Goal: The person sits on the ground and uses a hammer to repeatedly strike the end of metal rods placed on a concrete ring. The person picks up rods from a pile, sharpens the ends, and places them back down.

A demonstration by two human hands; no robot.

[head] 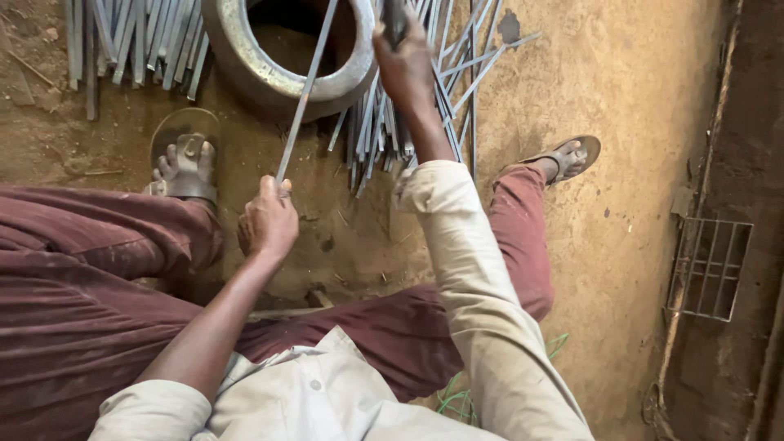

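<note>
My left hand (267,222) is closed around the lower end of a thin grey metal strip (306,91) that slants up and over the rim of a heavy metal ring (245,59) on the dirt floor. My right hand (405,67) is raised beside the ring's right edge and grips the dark handle of a tool (394,20); the tool's head is cut off by the top of the frame. Under and around my right hand lies a pile of similar metal strips (377,131).
Another pile of metal strips (131,41) lies at the top left. My sandalled feet (186,163) rest either side of the ring, legs in maroon trousers. A metal drain grate (708,268) sits at the right by a dark channel. Green wire (457,400) lies near my right leg.
</note>
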